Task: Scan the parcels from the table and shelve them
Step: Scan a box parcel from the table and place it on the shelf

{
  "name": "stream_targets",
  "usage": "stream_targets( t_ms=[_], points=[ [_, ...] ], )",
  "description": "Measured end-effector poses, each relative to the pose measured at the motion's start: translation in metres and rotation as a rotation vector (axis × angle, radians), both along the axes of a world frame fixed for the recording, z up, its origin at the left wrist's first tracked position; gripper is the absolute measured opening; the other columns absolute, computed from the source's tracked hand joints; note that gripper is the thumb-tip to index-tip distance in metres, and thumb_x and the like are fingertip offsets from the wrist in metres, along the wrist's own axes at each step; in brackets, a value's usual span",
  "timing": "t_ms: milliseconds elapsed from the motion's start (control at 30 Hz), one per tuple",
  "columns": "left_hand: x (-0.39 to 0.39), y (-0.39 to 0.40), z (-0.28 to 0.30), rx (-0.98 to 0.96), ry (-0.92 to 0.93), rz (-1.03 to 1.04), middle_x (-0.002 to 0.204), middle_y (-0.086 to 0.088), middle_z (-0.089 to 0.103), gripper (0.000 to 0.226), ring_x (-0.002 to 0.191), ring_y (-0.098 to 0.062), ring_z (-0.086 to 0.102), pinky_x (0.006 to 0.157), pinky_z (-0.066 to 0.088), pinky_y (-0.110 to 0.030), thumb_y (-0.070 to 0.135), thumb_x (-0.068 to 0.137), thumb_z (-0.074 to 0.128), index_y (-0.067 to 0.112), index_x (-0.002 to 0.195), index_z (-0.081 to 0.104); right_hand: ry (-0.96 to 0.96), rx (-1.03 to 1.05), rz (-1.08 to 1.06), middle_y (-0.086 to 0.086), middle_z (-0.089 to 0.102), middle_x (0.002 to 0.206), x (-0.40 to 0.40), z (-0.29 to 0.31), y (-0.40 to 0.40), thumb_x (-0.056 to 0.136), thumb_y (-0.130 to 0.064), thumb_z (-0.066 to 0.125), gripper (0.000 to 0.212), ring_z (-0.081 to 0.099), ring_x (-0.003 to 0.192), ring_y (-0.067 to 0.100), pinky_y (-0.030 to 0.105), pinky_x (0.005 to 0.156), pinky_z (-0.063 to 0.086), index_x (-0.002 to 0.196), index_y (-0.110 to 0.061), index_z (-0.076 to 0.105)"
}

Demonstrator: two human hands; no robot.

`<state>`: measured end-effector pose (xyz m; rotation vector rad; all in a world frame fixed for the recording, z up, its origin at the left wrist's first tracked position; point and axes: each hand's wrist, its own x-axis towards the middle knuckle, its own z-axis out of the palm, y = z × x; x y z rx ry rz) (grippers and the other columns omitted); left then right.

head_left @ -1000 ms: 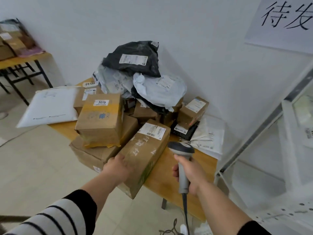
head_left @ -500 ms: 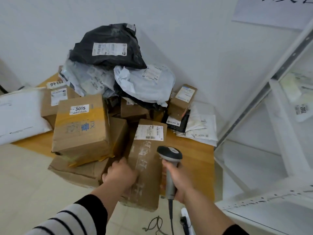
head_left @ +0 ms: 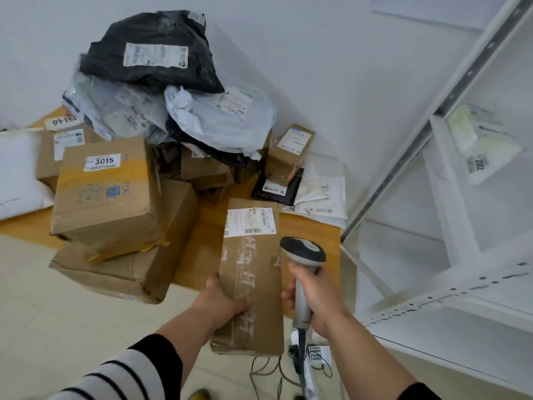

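Left hand (head_left: 223, 301) grips long brown parcel (head_left: 249, 272) at table (head_left: 310, 229) front edge, right hand (head_left: 315, 295) clamped round scanner (head_left: 302, 252) at parcel's 3 o'clock; best tilt scanner toward label (head_left: 250, 221) at 12 o'clock, parcel steady.

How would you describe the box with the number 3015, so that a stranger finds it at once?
Look at the wooden table heaped with parcels. At its left front stands a stack of cardboard boxes; the box is the upper one, on a flatter carton. It alone has yellow tape and a white 3015 label.
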<state>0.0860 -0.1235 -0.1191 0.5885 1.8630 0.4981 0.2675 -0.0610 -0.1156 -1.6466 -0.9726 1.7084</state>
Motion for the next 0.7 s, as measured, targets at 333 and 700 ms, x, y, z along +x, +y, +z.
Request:
stream_targets(
  t_ms=[333,700],
  points=[
    [-0.001,0.002,-0.007,-0.021,0.034,0.013,0.124,-0.009,0.059,0.094,0.109,-0.032,0.060,0.098,0.050,-0.051,0.033,0.069,0.088,0.021,0.143,0.032,-0.049,0.153,0.227,0.002,0.061,0.057,-0.003,0.042,-0.002,0.075,-0.036,0.064,0.030,0.067,0.054,0.025,0.030,0.049,0.051,0.087,-0.008,0.062],
    [-0.003,0.003,-0.011,-0.035,0.043,-0.005,0.120,-0.006,0.059,0.090,0.105,-0.029,0.061,0.095,0.052,-0.049,0.035,0.071,0.086,0.023,0.141,0.031,-0.112,0.163,0.267,0.001,0.060,0.055,-0.007,0.050,-0.003,0.094,-0.021,0.062,0.016,0.066,0.051,0.023,0.028,0.047,0.051,0.086,-0.007,0.061]
  ],
)
